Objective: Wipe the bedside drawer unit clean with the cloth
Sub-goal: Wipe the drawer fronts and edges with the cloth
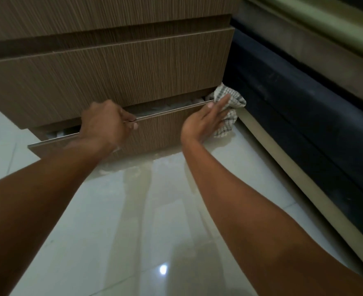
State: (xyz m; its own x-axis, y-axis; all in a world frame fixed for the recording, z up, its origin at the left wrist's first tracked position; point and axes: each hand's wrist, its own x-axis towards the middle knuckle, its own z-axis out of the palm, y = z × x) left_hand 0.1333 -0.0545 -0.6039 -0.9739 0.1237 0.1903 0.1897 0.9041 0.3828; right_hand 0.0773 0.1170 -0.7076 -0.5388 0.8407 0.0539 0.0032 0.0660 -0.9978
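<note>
Bedside drawer unit: wood-grain fronts, stood on the pale tiled floor beside a dark bed base. Bottom drawer: found pulled slightly out, pale contents glimpsed inside. Left hand: grip closed over the drawer's metal top edge. Right hand: fingers extended, checked cloth pressed flat against the drawer's right end, cloth bunched at that corner.

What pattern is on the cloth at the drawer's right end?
The cloth is checked: dark grid lines on off-white, seen in the head view under the right hand.
</note>
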